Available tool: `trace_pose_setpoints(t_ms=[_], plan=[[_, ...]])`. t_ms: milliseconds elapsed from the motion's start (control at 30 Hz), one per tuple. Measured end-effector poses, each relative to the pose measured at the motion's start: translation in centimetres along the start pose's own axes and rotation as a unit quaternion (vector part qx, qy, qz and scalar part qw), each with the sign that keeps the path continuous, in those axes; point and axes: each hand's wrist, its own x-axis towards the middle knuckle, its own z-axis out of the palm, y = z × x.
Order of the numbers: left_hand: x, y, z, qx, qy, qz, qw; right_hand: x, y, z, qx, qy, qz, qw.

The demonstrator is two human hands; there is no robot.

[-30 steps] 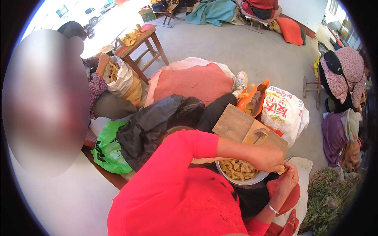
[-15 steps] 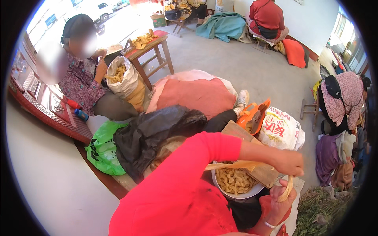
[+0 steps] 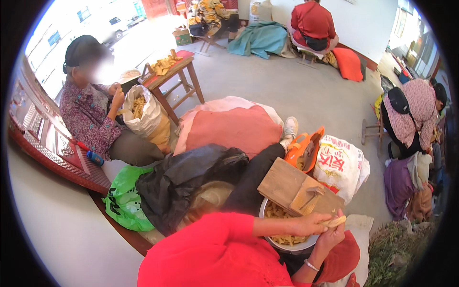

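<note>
My left hand and my right hand meet above the near right edge of a metal basin. Both are closed on a pale yellow, folded strip, whose end sticks out past the fingers. Many similar yellowish pieces fill the basin, partly hidden by my left forearm. Across the basin's far side lies a wooden board, with a small wooden piece fixed on its top near my hands. A bracelet circles my right wrist.
Beyond the board stand an orange bag and a white printed sack. A black plastic sheet and a green bag lie left. A co-worker sits beside an open sack. Cut greenery lies at the right.
My left hand has come down and left from its raised place, and the long strip that trailed under that arm is now gathered short between both hands. The whole view has shifted slightly.
</note>
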Motion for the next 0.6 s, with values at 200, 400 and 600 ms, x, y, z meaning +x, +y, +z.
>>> trace_pose_setpoints(t_ms=[200,400,600], plan=[[-1.0,-1.7,-2.4,0.028,0.039,-0.074,0.996,-0.4,-0.2,-0.1,-0.187,-0.094,-0.059,0.976],[-3.5,-4.0,-4.7,0.627,0.085,0.137,0.762,-4.2,4.4,0.8,0.008,-0.228,0.209,0.951],[-4.1,-5.8,-6.7,0.504,0.07,0.113,0.853,-6.7,8.5,2.4,0.419,-0.232,0.406,0.778]])
